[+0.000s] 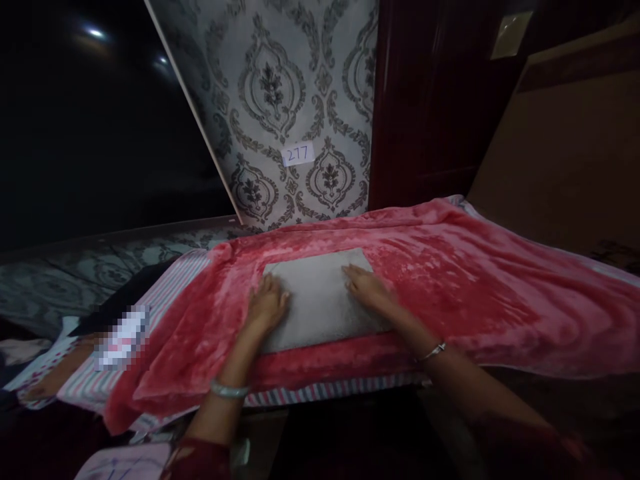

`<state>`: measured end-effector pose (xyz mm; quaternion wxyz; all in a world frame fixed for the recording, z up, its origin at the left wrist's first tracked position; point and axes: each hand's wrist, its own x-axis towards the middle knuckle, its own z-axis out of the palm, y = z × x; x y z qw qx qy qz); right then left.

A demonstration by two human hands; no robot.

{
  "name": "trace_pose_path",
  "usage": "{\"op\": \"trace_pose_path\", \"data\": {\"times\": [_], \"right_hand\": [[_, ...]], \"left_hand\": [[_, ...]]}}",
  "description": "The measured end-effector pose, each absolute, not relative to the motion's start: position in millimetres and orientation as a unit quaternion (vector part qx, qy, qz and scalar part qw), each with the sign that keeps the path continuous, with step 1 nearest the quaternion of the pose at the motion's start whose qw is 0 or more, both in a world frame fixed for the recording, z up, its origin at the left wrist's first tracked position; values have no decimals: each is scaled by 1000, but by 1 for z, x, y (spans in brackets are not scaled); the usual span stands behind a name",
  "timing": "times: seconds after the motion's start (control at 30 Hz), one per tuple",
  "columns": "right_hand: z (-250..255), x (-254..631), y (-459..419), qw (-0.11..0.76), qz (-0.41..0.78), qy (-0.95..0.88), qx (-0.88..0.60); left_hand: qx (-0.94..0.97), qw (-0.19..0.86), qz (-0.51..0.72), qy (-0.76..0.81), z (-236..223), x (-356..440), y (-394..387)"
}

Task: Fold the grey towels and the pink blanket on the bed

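A flat, pale grey rectangular sheet [317,300] lies on a red plush blanket [440,280]; whether it is cloth or board I cannot tell. My left hand [267,303] rests on its left edge, palm down, with the fingers somewhat apart. Over the sheet's right part lies my right hand [367,287], fingers stretched toward the middle and touching the surface. Neither hand is closed around anything. A pale bangle [229,389] circles my left wrist, and a thin bracelet [433,352] is on the right.
Striped cloth [175,293] shows under the blanket along the left and front edges. Behind stand a patterned wall [270,87] with a "277" label [298,154], a dark screen [100,120] and a dark red door [430,100]. A large cardboard piece [565,140] leans at right.
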<state>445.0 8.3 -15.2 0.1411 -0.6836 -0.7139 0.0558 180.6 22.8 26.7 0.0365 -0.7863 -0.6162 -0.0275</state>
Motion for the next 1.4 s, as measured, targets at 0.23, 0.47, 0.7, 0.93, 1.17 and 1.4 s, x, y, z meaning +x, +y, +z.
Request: {"op": "trace_pose_path", "data": {"times": [0.23,0.47,0.7,0.93,1.17,1.4], "right_hand": [[1,425,64,159,12,-686,-710],[-37,422,66,150,-9,-700,-699],[-39,424,70,132,-10,-699,-702],[-37,420,68,151,2,-694,-704],[-19,438,78,190,44,-679,-708],[-19,469,70,220,20,-630,-745]], "left_hand": [[-857,-9,-38,-514,25,270,91],[-854,4,-44,-518,-15,268,101],[-780,-21,-20,-625,-4,200,129],[-759,-18,-22,-651,-3,168,140],[-780,13,-42,-624,21,211,123],[-867,-26,-38,-496,10,322,93]]}}
